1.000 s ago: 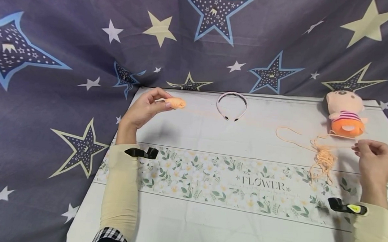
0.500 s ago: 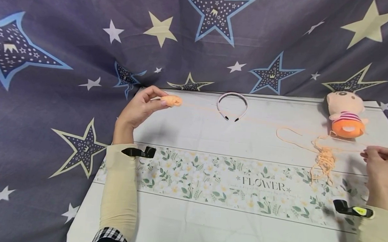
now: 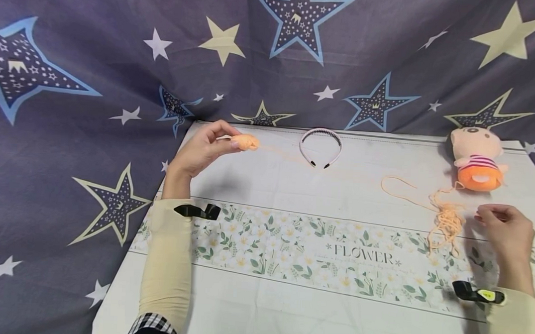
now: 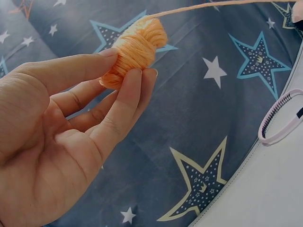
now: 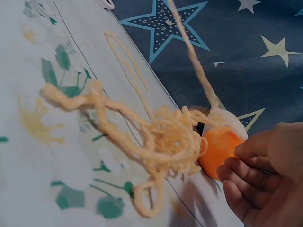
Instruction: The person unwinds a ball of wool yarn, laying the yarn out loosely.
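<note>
Hands closer together than before

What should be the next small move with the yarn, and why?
Perhaps the right hand should gently draw one loop free from the loose yarn: it is close beside this pile, where loops lie over each other, while the left hand holds a small bundle with a strand leading away.

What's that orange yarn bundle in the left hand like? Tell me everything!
The yarn bundle is pale orange and looks soft, wound round and round into a stubby roll. It tilts in the air, its lower end pinched by the left hand between thumb and fingers. From its upper end, a strand stretches away to the right.
</note>
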Available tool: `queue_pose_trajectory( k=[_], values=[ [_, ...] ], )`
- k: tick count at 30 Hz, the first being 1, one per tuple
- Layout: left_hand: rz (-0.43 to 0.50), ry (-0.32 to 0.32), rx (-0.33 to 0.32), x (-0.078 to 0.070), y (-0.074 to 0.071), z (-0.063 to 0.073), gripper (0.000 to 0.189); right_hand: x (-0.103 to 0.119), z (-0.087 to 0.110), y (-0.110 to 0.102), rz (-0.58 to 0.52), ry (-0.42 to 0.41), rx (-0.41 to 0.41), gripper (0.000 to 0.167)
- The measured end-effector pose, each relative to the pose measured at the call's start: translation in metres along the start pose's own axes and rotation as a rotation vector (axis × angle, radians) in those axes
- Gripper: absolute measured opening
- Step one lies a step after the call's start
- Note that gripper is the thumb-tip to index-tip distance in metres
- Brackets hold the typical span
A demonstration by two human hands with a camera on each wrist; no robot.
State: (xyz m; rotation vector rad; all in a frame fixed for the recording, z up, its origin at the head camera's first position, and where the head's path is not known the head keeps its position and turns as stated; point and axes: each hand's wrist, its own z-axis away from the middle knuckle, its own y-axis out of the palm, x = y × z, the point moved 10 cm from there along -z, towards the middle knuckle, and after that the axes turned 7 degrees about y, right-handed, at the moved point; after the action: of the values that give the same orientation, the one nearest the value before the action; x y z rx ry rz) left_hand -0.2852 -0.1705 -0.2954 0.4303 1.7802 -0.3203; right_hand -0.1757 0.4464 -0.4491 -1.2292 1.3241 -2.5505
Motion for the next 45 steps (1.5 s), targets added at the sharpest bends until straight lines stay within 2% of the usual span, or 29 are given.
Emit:
queue_pose_trajectory(
  k=[1, 5, 8, 11, 14, 18, 23, 28, 31, 35, 40, 45],
  values=[
    [-0.006, -0.003, 0.001, 0.001, 0.001, -0.001, 0.016, 0.001, 0.001, 0.002, 0.010, -0.006, 0.010, 0.004],
    [-0.018, -0.020, 0.007, 0.003, 0.005, -0.002, 0.015, 0.004, 0.004, 0.008, 0.039, -0.018, 0.047, 0.024],
    [-0.020, -0.028, 0.021, 0.004, 0.008, -0.003, 0.015, 0.007, 0.006, 0.009, 0.041, -0.027, 0.052, 0.020],
    [-0.018, -0.031, 0.031, 0.005, 0.010, -0.004, 0.016, 0.016, 0.010, 0.007, 0.021, -0.068, 0.038, 0.007],
    [-0.027, -0.032, 0.040, 0.005, 0.012, -0.005, 0.015, 0.028, 0.016, 0.006, -0.006, -0.116, 0.022, 0.007],
    [-0.047, -0.027, 0.049, 0.006, 0.015, -0.007, 0.015, 0.049, 0.026, 0.009, -0.051, -0.192, 0.028, 0.013],
    [-0.039, -0.031, 0.057, 0.007, 0.017, -0.008, 0.015, 0.081, 0.046, 0.014, -0.093, -0.343, 0.029, 0.016],
    [-0.035, -0.043, 0.056, 0.007, 0.019, -0.008, 0.015, 0.113, 0.069, 0.025, -0.098, -0.470, 0.032, 0.028],
    [-0.032, -0.043, 0.057, 0.007, 0.021, -0.008, 0.015, 0.137, 0.087, 0.036, -0.155, -0.584, 0.058, 0.029],
    [-0.029, -0.041, 0.066, 0.007, 0.026, -0.009, 0.016, 0.176, 0.124, 0.059, -0.233, -0.764, 0.128, 0.025],
    [-0.030, -0.045, 0.091, 0.009, 0.036, -0.012, 0.017, 0.219, 0.178, 0.102, -0.251, -0.943, 0.298, 0.023],
    [-0.021, -0.055, 0.102, 0.012, 0.044, -0.015, 0.019, 0.247, 0.227, 0.141, -0.256, -1.080, 0.455, 0.025]
  ],
)
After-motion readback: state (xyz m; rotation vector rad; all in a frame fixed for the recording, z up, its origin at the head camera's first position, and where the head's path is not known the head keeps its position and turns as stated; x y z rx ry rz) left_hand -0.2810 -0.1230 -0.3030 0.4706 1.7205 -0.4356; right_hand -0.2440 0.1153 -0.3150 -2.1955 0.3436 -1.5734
